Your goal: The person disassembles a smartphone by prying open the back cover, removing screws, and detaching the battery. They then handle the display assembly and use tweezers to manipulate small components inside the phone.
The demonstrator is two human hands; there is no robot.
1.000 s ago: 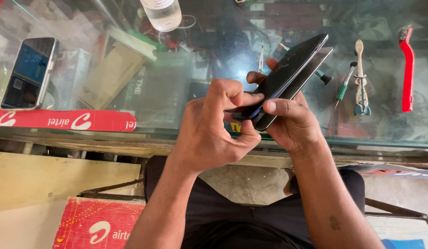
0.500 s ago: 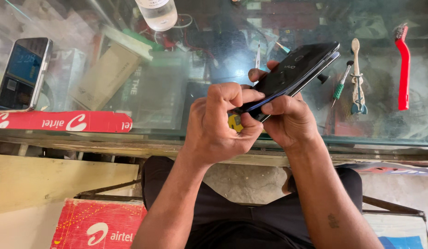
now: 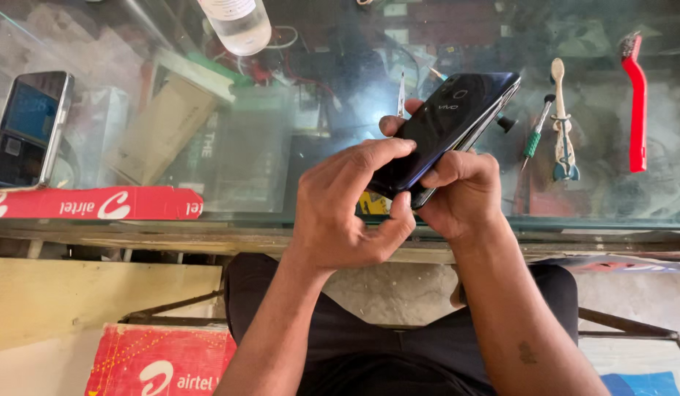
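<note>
I hold a dark blue phone (image 3: 446, 128) with both my hands above the glass counter (image 3: 281, 147), a little to the right of the middle of the view. The phone is tilted, its top end points to about 1 o'clock and its glossy back side looks up at me. My left hand (image 3: 351, 209) is closed around the lower end of the phone: the fingers are curled over the back side and the thumb presses from below, near a small yellow thing (image 3: 370, 205) that I cannot identify well. My right hand (image 3: 461, 191) is also closed on the phone, it grips the right edge from 3 o'clock, and the fingertips (image 3: 392, 125) come out behind the phone at its left edge. Along the right edge the back cover seems slightly apart from the body, but I cannot tell how much. At 9 o'clock from my hands, well apart, another phone (image 3: 28, 128) lies flat on the glass, with a red cardboard strip (image 3: 90, 204) just under it. At 11 o'clock stands a clear plastic bottle (image 3: 237, 22). At 3 o'clock from the phone lie a small screwdriver with green handle (image 3: 534, 136), a pale toothbrush (image 3: 561, 121) and, further to the right, a red brush (image 3: 636, 103). Behind the phone, at 12 o'clock, thin tweezers (image 3: 401, 95) rest on the glass. Under the counter I see my legs in dark trousers (image 3: 369, 345) and a red box (image 3: 160, 363) at 7 o'clock.
</note>
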